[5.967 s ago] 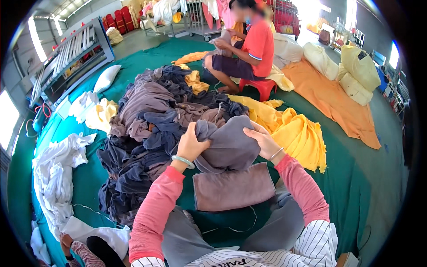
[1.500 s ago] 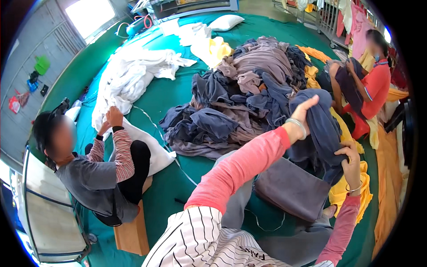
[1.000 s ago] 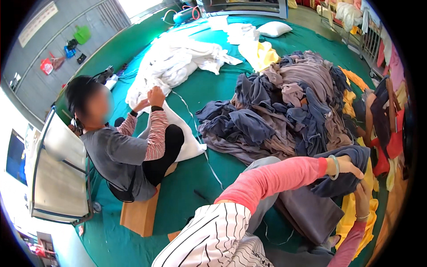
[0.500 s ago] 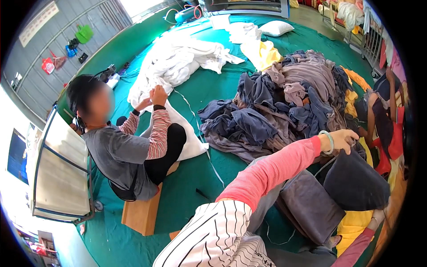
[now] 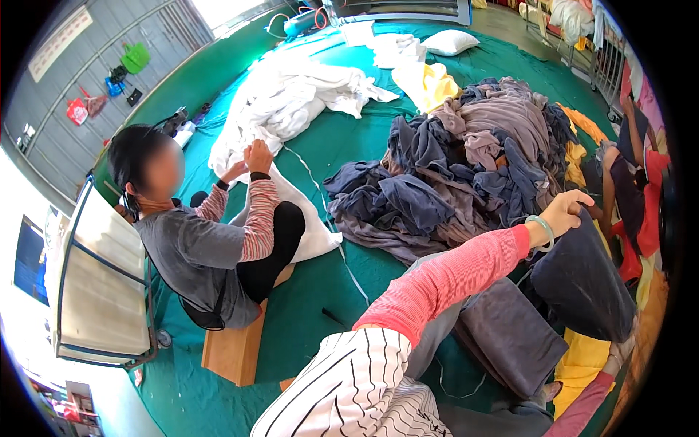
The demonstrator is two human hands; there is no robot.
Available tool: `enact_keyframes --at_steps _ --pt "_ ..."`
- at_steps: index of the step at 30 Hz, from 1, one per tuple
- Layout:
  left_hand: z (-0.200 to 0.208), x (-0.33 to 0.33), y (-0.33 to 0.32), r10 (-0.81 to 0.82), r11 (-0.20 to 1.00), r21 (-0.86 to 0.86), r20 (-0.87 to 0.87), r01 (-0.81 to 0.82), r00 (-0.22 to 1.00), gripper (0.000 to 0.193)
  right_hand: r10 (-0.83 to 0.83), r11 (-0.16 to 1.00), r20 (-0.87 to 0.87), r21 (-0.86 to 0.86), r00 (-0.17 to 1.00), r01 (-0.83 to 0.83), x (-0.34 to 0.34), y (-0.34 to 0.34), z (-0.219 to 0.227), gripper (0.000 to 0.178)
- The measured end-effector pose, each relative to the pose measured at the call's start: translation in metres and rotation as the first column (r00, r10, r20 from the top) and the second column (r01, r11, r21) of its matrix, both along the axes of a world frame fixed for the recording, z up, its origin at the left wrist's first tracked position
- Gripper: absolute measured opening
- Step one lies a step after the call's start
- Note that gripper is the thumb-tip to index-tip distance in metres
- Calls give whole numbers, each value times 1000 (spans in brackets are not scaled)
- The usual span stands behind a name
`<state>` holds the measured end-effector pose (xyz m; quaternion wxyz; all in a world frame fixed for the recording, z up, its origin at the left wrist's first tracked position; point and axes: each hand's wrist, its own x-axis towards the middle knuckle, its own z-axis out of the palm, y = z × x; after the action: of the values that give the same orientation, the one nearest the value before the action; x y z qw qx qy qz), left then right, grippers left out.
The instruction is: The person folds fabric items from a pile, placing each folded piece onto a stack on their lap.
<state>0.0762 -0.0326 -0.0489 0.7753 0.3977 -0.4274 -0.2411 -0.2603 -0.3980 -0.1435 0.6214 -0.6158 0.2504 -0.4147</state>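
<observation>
A dark grey-black folded cloth point(image 5: 582, 280) hangs between my two hands at the right. Its upper corner is pinched by my left hand point(image 5: 564, 218), which wears a pale bangle. At its lower right corner my right hand point(image 5: 620, 352) grips the edge, its fingers partly hidden. Just left of this cloth lies a folded grey-brown cloth point(image 5: 510, 339). Yellow fabric point(image 5: 582, 371) shows beneath. Beyond my left forearm rises a big loose heap of navy and brown-grey cloths point(image 5: 459, 171).
A co-worker point(image 5: 196, 233) sits on a wooden stool point(image 5: 237, 349) at the left, hands on white cloth point(image 5: 302, 233). Behind are a white cloth heap point(image 5: 280, 102), yellow cloth point(image 5: 426, 86) and a white pillow point(image 5: 451, 44). Another person in red point(image 5: 652, 197) is at the far right.
My left hand has risen a little, lifting the upper corner of the dark cloth, so the cloth now stands more upright. My right hand stays near its lower corner.
</observation>
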Motion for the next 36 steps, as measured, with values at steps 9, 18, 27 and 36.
enact_keyframes --at_steps 9,18,27,36 --pt "5 -2 6 47 999 4 4 -47 999 42 -46 869 196 491 979 -58 14 54 41 44" --pt "7 -3 5 75 997 16 -17 -75 997 37 -21 948 131 317 991 -22 1 26 25 42" --pt "9 -2 11 105 994 41 -10 -105 994 34 -82 951 92 304 992 51 10 47 35 41" --pt "9 -1 12 119 992 54 1 -118 993 33 -55 948 126 319 991 13 12 56 43 47"
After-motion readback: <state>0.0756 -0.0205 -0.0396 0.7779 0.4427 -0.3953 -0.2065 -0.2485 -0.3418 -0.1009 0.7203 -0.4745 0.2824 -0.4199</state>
